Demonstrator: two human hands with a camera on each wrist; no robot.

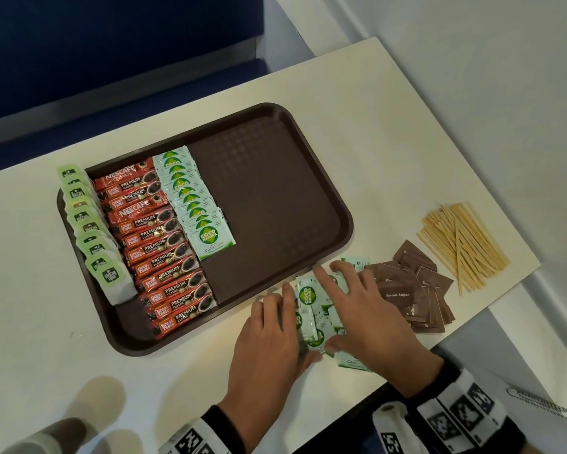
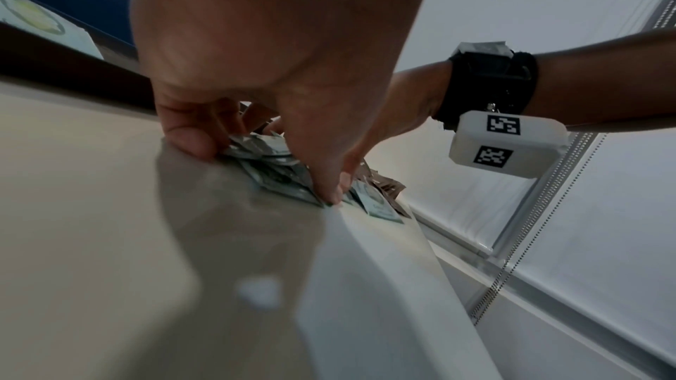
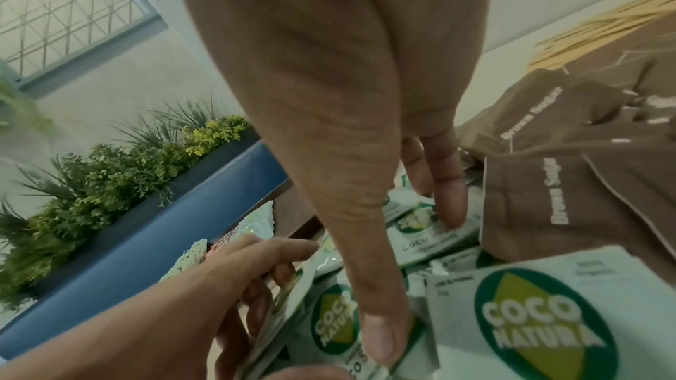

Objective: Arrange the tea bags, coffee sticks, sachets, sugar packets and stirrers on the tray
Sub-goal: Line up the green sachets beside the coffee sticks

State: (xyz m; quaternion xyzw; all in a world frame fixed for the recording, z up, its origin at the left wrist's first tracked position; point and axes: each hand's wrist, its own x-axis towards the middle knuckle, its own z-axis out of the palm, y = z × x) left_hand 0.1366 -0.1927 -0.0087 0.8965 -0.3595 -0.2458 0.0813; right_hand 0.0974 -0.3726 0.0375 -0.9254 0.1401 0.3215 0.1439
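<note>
A brown tray (image 1: pixel 269 198) holds a column of green tea bags (image 1: pixel 89 231), red coffee sticks (image 1: pixel 157 237) and a row of Coco Natura sachets (image 1: pixel 197 204); its right half is bare. Loose Coco Natura sachets (image 1: pixel 308 309) lie in a pile on the table below the tray's near rim. My left hand (image 1: pixel 295 322) grips the pile's left side, thumb and fingers curled round several sachets (image 2: pixel 278 178). My right hand (image 1: pixel 341 306) lies spread over the pile (image 3: pixel 541 328), fingers fairly straight, thumb pressing a sachet. Brown sugar packets (image 1: pixel 413 290) and wooden stirrers (image 1: pixel 462 240) lie to the right.
The white table (image 1: pixel 374 142) ends close to the right of the stirrers and just below the hands. A blue bench (image 1: pixel 111 44) runs behind it. The brown sugar packets (image 3: pixel 570 198) touch the sachet pile's right side.
</note>
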